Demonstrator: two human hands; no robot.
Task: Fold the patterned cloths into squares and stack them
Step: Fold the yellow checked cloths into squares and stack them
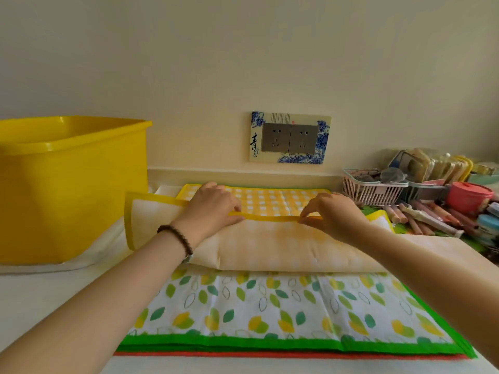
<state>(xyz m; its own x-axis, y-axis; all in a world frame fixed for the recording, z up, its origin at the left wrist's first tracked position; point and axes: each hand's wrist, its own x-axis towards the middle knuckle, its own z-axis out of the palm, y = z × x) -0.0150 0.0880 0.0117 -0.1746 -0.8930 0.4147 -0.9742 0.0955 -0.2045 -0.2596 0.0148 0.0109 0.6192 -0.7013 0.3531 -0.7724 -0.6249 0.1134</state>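
Observation:
A yellow checked cloth with a yellow border lies near the wall, its near half folded back so the pale underside faces up. My left hand and my right hand each pinch the folded-over yellow edge, about mid-cloth. Under it and nearer to me lies a folded leaf-print cloth with a green border. A red cloth edge shows beneath the green one.
A large yellow plastic tub stands at the left on a white cloth. At the right are a pink basket, a red lidded pot and several pens and small packets. A wall socket plate is behind.

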